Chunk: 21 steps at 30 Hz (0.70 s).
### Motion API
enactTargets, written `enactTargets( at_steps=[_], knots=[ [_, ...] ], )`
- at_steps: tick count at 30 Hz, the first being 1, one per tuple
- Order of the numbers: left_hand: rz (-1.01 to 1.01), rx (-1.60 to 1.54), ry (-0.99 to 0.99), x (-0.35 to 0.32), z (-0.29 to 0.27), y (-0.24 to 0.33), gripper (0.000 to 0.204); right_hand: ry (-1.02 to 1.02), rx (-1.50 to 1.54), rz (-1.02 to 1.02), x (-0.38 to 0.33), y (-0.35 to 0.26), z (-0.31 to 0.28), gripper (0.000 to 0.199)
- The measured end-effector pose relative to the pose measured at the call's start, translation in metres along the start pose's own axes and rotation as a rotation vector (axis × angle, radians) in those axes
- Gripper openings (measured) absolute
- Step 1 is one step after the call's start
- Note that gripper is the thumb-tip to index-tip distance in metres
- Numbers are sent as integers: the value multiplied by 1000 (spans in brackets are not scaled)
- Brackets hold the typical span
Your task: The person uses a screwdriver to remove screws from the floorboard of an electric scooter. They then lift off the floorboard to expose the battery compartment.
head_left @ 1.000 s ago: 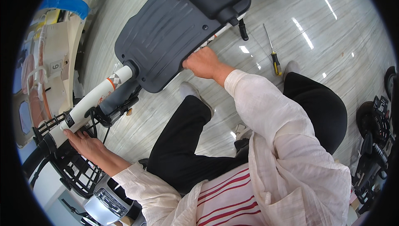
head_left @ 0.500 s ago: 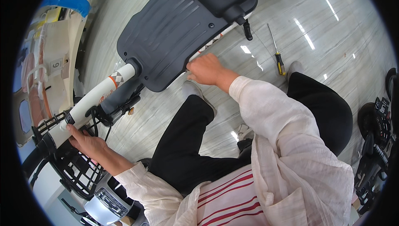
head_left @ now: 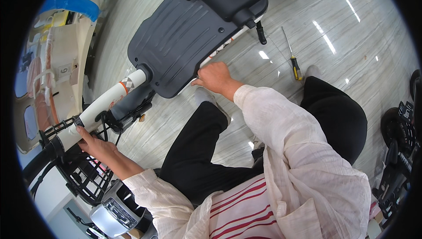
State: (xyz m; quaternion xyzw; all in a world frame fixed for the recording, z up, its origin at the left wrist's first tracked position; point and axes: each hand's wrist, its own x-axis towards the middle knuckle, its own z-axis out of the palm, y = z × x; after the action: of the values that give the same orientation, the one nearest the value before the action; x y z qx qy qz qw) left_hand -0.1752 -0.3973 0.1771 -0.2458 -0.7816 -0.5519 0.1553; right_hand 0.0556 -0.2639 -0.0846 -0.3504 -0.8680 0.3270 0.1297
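Note:
A white electric scooter lies at an angle in front of me, with a ribbed dark grey footboard (head_left: 171,41) and a white steering tube (head_left: 107,101) running down to the left. My left hand (head_left: 97,146) is closed around the lower left end of that tube, thumb on top, its other fingers partly hidden underneath. At the footboard's near edge, my right hand (head_left: 214,77) is curled against the rim, fingers hooked where the white frame rail (head_left: 220,51) runs below. What its fingertips grip is partly hidden.
A yellow-and-black screwdriver (head_left: 295,66) lies on the glossy tiled floor by my right shoe (head_left: 313,71). A black wire basket (head_left: 81,178) and a silver headlamp unit (head_left: 113,212) are at lower left. Scooter parts (head_left: 398,129) stand at the right edge, a beige panel (head_left: 66,63) at the left.
The scooter has shifted slightly, its steering-tube end moving a little right and upward in view. Both hands keep their places on it; my right forearm has swung somewhat left.

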Motion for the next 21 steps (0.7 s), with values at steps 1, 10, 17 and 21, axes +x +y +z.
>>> enactTargets(
  at_steps=[1, 10, 17, 21],
  knots=[
    [-36, 33, 12, -8, -1, 7, 64, 6, -3, 4, -2, 0, 2, 46],
    [-1132, -328, -494, -200, 86, -58, 23, 202, -22, 3, -10, 3, 16, 41],
    [-1359, -611, -407, -231, 137, -99, 14, 163, -32, 22, -9, -2, 19, 32],
    [-1338, -576, -532, -239, 141, -116, 13, 212, -5, 55, -15, 8, 11, 28]
  ],
)
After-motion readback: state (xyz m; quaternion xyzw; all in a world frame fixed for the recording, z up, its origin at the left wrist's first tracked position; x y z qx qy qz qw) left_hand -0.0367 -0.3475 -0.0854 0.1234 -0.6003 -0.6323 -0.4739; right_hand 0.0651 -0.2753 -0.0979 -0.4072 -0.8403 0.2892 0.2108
